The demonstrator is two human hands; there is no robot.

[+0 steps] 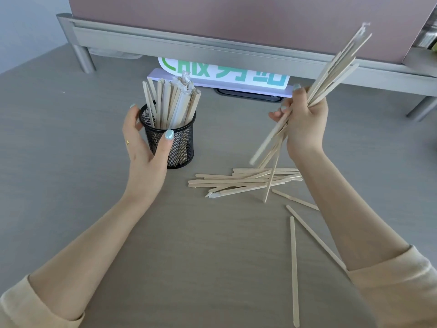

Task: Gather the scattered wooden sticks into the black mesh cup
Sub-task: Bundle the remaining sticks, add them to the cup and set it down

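Black round mesh cup [170, 143], part-full, is cupped by the left hand [144, 147]. Right of it, the right hand [305, 124] grips a splayed bundle of pale wooden sticks [331, 76]; loose ends may slip onto the pile [243, 179] below.

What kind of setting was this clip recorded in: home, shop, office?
Probably an office or service desk. A grey laminate desktop carries a metal-legged riser shelf, a cable grommet is set into the surface, and a green-lettered sign stands behind the black mesh cup.
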